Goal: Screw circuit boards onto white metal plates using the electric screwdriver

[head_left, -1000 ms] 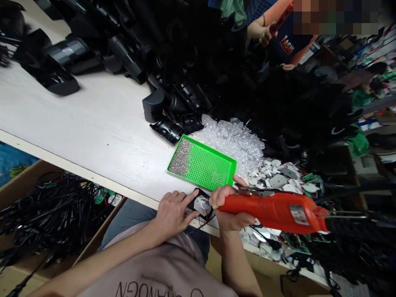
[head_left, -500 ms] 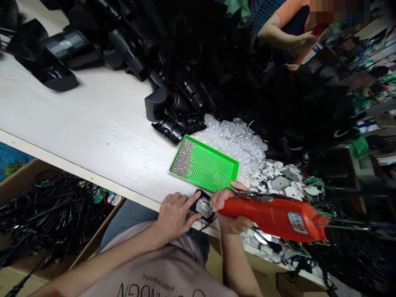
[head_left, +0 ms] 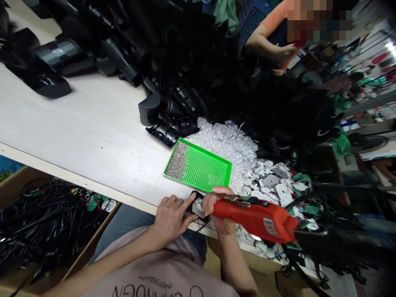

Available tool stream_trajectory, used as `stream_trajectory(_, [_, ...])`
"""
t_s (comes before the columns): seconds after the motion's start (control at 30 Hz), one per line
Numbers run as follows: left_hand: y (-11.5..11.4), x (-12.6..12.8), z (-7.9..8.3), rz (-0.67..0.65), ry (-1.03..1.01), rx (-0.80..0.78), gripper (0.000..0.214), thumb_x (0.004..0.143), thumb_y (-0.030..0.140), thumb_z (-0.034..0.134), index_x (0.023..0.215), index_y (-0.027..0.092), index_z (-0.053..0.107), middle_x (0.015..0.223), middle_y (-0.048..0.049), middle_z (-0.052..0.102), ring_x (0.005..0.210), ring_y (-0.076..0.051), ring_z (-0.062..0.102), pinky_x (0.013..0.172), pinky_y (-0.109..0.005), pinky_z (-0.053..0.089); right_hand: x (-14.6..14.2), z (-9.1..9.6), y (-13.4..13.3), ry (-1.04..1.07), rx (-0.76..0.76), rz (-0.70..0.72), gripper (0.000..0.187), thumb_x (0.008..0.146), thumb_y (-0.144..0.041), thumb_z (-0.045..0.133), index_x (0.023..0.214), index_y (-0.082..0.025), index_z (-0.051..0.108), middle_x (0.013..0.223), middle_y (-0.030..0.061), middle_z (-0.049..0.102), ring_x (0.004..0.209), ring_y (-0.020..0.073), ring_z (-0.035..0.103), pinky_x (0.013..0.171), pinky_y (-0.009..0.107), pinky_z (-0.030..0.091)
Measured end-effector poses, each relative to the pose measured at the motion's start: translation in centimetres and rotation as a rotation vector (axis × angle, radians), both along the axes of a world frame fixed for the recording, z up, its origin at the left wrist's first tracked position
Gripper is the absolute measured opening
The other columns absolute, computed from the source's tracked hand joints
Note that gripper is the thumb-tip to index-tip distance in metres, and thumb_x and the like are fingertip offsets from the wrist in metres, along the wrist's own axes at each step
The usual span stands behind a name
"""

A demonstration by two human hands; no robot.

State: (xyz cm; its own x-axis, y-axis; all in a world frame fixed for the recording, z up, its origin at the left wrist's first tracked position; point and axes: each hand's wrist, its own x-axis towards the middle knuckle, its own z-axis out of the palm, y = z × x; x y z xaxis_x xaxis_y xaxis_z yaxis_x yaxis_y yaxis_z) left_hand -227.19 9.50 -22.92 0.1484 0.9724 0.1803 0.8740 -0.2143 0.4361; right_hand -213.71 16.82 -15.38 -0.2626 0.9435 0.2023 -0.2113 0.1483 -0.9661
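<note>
My right hand (head_left: 220,210) is wrapped round a red electric screwdriver (head_left: 252,216), which lies nearly level with its tip to the left. Its tip meets a white piece (head_left: 198,207) seated in a small black plastic part (head_left: 192,197) at the table's front edge. Thin wires trail from this part. My left hand (head_left: 173,216) grips the black part between thumb and forefinger, the other fingers curled. Just beyond both hands lies a green perforated tray (head_left: 204,163), with small metal screws (head_left: 177,161) heaped at its left end and a few at its right.
Behind the tray is a pile of clear plastic pieces (head_left: 229,138). White parts with wires and circuit boards (head_left: 272,181) lie to the right. Black housings (head_left: 163,132) crowd the back. A box of black cables (head_left: 46,231) stands lower left. Another person's arm (head_left: 266,45) shows at the far side.
The view has shifted slightly, so most things sit further left. The screwdriver's rear end has swung a little toward the left. Both hands keep their hold on the same things.
</note>
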Motion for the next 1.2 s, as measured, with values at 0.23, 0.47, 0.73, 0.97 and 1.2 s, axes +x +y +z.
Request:
stream_trajectory(0.23, [1.4,-0.7,1.7,-0.177,-0.048,-0.016,0.055,0.09,0.038,0.055,0.14,0.017,0.043,0.131,-0.0123,0.057,0.112,-0.028,0.05,0.089,-0.041,0.038,3.6,2.7,4.5,0.205,0.216,-0.254,0.057,0.077,-0.071,0.053,0.113,-0.027,0.057,0.05,-0.0086,0.044,0.035,0.0099,0.038,0.037,0.023,0.039])
stream_trajectory(0.47, [2.5,-0.5,1.8,-0.419,-0.071,-0.128,0.057,0.092,0.024,0.046,0.147,0.02,0.031,0.149,-0.0081,0.043,0.12,-0.025,0.047,0.1,-0.041,0.035,3.0,-2.6,7.0,0.134,0.065,-0.279,0.062,0.067,-0.075,0.059,0.103,-0.024,0.056,0.05,-0.0098,0.043,0.036,0.0092,0.039,0.036,0.02,0.034])
stream_trajectory(0.73, [1.7,0.0,0.5,-0.205,-0.172,-0.138,0.063,0.082,0.039,0.068,0.138,0.024,0.044,0.129,-0.012,0.054,0.113,-0.03,0.05,0.091,-0.044,0.044,2.9,-3.7,7.3,0.15,0.061,-0.201,0.06,0.068,-0.07,0.062,0.104,-0.023,0.054,0.051,-0.0091,0.043,0.043,0.0113,0.045,0.04,0.02,0.036])
stream_trajectory(0.97, [1.8,-0.1,0.1,-0.141,-0.281,-0.229,0.076,0.077,0.039,0.073,0.141,0.022,0.035,0.126,-0.0109,0.057,0.114,-0.029,0.051,0.096,-0.045,0.042,3.0,-3.9,7.3,0.062,0.032,-0.174,0.069,0.064,-0.071,0.065,0.111,-0.023,0.053,0.05,-0.0098,0.042,0.04,0.0102,0.04,0.04,0.021,0.035])
stream_trajectory(1.2, [1.8,0.1,0.3,-0.137,-0.306,-0.224,0.074,0.075,0.044,0.074,0.135,0.019,0.039,0.128,-0.0115,0.058,0.115,-0.03,0.051,0.097,-0.046,0.04,1.7,2.6,4.1,0.17,0.105,-0.314,0.07,0.075,-0.08,0.046,0.121,-0.027,0.053,0.05,-0.0086,0.041,0.034,0.0102,0.036,0.037,0.025,0.036])
